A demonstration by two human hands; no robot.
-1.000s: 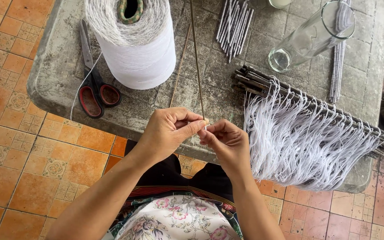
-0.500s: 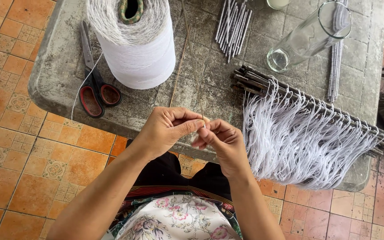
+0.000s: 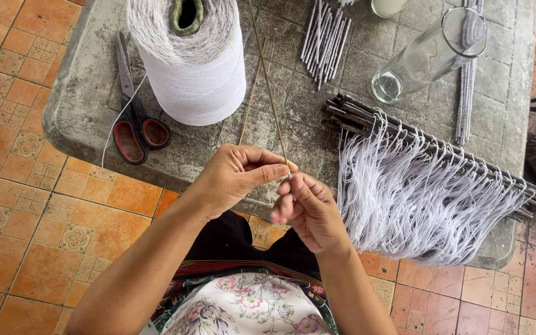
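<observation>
The grey stone desk fills the top of the view, rough and stained, with rounded corners, standing on an orange tiled floor. Near its far left corner stands a big cone of white yarn, bulky and probably heavy enough to stay put. Over the near right edge hangs a fringe of white threads knotted on a row of dark sticks, soft and limp. Toward the far right corner a clear glass lies tilted, fragile by the look of it. Red-handled scissors lie beside the cone toward the left edge, and a bundle of pale thin rods rests at the far edge.

Over the near edge, the left hand pinches the near tip of a thin stick between thumb and forefinger; the stick slants away over the desk. The right hand is loosely curled just beneath, fingertips touching the same tip, where a bit of white thread seems caught, too small to be sure. The stick looks light, stiff and likely to snap if bent, so it is best held close to the working end; the thread is soft and slippery, needing a fingertip pinch
</observation>
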